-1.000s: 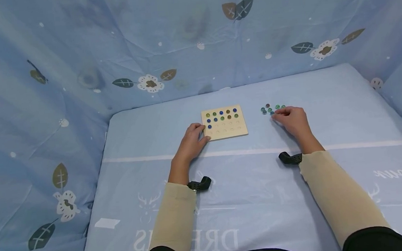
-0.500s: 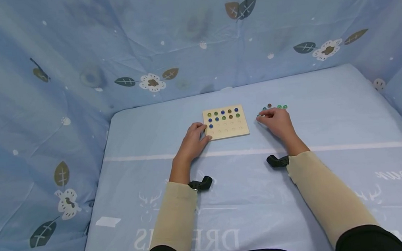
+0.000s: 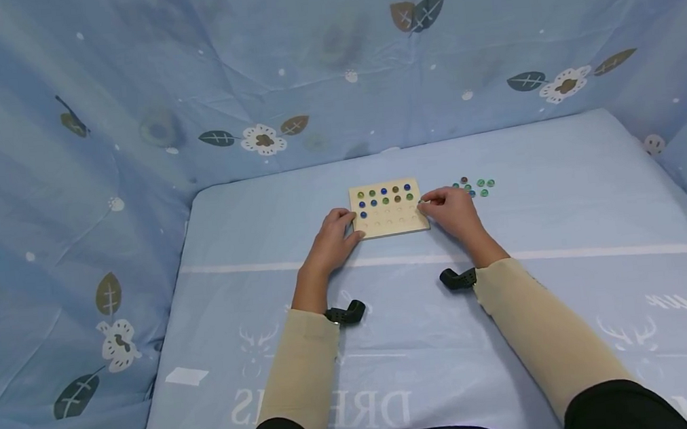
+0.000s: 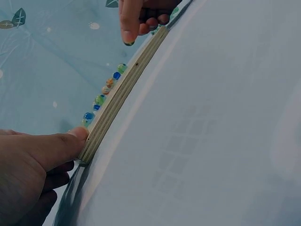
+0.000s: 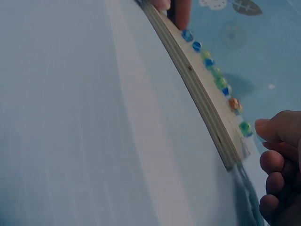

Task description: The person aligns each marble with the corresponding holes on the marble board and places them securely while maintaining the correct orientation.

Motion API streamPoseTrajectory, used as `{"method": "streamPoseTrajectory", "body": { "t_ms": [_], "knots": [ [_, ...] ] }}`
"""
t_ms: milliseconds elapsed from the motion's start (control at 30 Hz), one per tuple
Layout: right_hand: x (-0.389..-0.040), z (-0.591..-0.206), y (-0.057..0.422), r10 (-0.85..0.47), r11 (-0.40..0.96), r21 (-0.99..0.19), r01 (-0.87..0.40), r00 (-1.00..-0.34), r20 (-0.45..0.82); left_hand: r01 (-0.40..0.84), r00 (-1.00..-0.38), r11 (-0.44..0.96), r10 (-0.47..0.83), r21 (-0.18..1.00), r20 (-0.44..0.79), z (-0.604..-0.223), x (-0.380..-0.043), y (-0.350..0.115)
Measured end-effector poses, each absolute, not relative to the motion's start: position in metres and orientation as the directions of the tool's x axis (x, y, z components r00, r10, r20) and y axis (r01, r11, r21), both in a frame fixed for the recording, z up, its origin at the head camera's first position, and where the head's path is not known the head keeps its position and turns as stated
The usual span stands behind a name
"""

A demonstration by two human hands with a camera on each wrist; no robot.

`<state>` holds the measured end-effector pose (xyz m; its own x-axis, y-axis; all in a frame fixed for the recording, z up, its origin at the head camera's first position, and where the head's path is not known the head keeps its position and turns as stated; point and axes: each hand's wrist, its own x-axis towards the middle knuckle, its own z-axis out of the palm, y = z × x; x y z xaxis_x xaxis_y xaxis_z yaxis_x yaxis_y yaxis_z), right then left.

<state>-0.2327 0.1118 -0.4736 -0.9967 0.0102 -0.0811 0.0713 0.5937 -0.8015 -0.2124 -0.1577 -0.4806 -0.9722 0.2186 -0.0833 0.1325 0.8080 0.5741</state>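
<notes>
A pale wooden board (image 3: 391, 229) with rows of round hollows lies on the table. Blue, green and amber marbles (image 3: 385, 200) fill its two far rows, and one blue marble (image 3: 364, 215) sits at the left of the third row. My left hand (image 3: 331, 239) holds the board's left side, its thumb at the near corner (image 4: 83, 136). At the board's right edge, my right hand (image 3: 450, 210) pinches a dark greenish marble (image 4: 129, 44) between thumb and fingertip, just above the wood. The fingers largely hide that marble in the head view.
Several loose marbles (image 3: 481, 183), green, blue and one reddish brown, lie on the table right of the board, behind my right hand. Pale blue cloth (image 3: 295, 225) covers the table. A patterned blue curtain (image 3: 331, 72) rises at the back and sides.
My right hand has moved left from the loose marbles to the board's right edge, carrying a marble. The left hand stays on the board.
</notes>
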Motion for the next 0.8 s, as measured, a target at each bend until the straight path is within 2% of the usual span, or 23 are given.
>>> {"method": "streamPoseTrajectory", "body": {
  "t_ms": [400,800],
  "knots": [
    [-0.235,-0.471,0.075,-0.063,0.573,-0.819,0.013,-0.996,-0.060,0.126,-0.974,0.809,0.211,0.575,-0.083,-0.481,-0.213,-0.157],
    [-0.232,-0.472,0.049,-0.123,0.609,-0.789,-0.082,-0.992,0.008,0.122,-0.972,0.811,0.214,0.573,-0.095,-0.482,-0.213,-0.157]
  ]
}}
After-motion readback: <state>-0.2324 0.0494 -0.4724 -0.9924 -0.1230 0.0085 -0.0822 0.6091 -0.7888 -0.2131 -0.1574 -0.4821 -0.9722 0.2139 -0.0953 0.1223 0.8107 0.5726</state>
